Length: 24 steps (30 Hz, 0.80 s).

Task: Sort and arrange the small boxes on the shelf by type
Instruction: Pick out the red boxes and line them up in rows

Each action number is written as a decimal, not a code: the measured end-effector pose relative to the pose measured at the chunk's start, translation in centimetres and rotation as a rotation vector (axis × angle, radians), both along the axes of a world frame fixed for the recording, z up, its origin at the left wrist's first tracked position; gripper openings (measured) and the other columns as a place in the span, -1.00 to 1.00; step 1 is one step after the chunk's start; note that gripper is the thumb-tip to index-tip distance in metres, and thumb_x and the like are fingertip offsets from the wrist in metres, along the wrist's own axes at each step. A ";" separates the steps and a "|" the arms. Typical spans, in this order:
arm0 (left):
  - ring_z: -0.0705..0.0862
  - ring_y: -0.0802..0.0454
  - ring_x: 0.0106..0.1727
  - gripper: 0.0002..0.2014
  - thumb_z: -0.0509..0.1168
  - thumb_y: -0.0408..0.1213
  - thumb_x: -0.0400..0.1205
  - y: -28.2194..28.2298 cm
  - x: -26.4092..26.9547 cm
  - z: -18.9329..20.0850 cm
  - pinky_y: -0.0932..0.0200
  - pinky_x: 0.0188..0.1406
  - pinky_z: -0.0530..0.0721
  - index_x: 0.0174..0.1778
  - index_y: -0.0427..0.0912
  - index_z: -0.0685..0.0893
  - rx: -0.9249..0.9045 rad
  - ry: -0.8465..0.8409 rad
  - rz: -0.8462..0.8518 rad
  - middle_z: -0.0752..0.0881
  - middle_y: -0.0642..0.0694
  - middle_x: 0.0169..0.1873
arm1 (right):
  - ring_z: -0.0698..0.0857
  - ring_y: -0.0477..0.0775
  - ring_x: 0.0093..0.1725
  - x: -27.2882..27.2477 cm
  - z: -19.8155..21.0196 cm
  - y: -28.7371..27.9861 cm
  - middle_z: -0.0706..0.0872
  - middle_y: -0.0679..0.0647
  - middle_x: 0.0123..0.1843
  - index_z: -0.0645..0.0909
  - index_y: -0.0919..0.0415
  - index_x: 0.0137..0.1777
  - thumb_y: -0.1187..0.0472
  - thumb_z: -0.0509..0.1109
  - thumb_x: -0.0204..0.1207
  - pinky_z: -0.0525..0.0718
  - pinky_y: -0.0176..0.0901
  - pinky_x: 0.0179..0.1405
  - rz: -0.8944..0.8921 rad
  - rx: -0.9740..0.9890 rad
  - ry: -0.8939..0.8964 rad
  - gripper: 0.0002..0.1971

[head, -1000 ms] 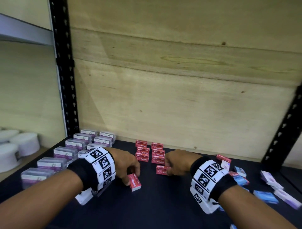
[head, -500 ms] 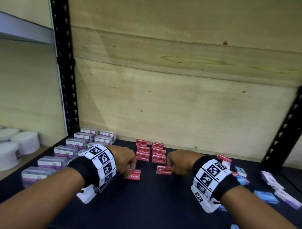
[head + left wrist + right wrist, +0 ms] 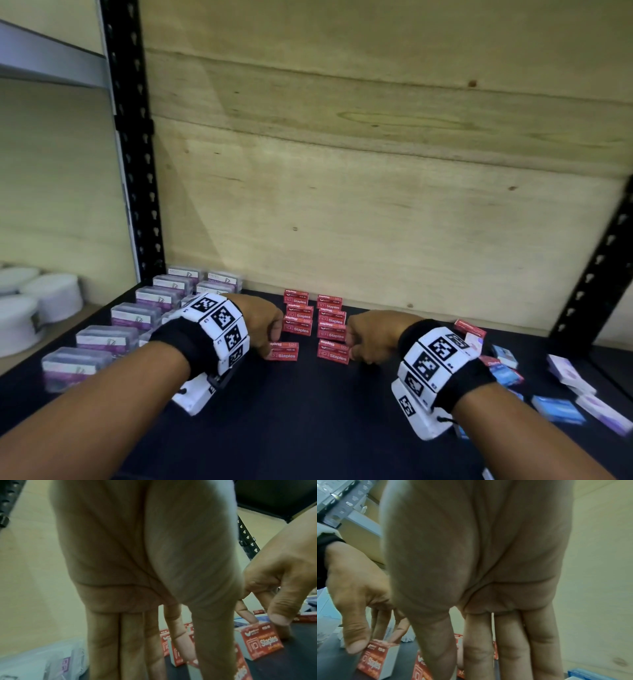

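Eight red staple boxes (image 3: 297,329) are lying in two columns (a ninth red box (image 3: 470,328) apart); three white tubs (image 3: 54,298) are standing.

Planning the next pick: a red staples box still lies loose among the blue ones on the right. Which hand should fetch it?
Right, probably. The loose red box lies just beyond the right hand, which needs only release its front red box. The left hand sits across both red columns.

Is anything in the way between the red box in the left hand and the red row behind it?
Nothing visible. The left hand pinches the red box, and only bare dark shelf lies between it and the left red row.
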<state>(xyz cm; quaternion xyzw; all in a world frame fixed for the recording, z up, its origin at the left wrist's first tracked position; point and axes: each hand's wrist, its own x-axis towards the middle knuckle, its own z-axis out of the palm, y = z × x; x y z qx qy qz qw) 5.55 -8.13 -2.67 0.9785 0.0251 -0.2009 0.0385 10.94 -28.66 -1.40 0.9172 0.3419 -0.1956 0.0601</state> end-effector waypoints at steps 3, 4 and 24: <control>0.59 0.10 0.00 -0.72 0.43 -0.13 0.60 0.0 -0.1 0.0 0.21 -0.07 0.52 0.20 0.00 0.59 0.027 0.021 -0.010 0.59 0.14 -0.08 | 0.64 0.00 -0.21 0.1 0.0 0.0 0.70 -0.06 -0.19 0.58 0.03 -0.02 0.20 0.32 0.66 0.66 -0.11 0.03 -0.011 0.001 0.027 -0.95; 0.59 0.12 -0.03 -0.75 0.42 -0.14 0.61 -0.1 -0.1 -0.1 0.23 -0.10 0.52 0.18 0.01 0.59 0.019 0.013 -0.012 0.59 0.15 -0.11 | 0.64 0.00 -0.19 0.1 0.0 0.0 0.70 -0.06 -0.17 0.59 0.05 0.01 0.22 0.32 0.66 0.65 -0.11 0.01 -0.011 -0.010 0.020 -0.95; 0.53 0.24 -0.37 -0.80 0.32 -0.25 0.68 -1.5 0.4 0.3 0.34 -0.36 0.44 0.21 -0.10 0.55 0.038 -0.067 -0.030 0.59 0.11 -0.18 | 0.73 0.06 -0.10 1.2 -0.7 0.9 0.79 0.02 -0.10 0.64 0.19 0.20 0.33 0.30 0.63 0.74 0.01 0.16 -0.027 -0.013 -0.019 -0.79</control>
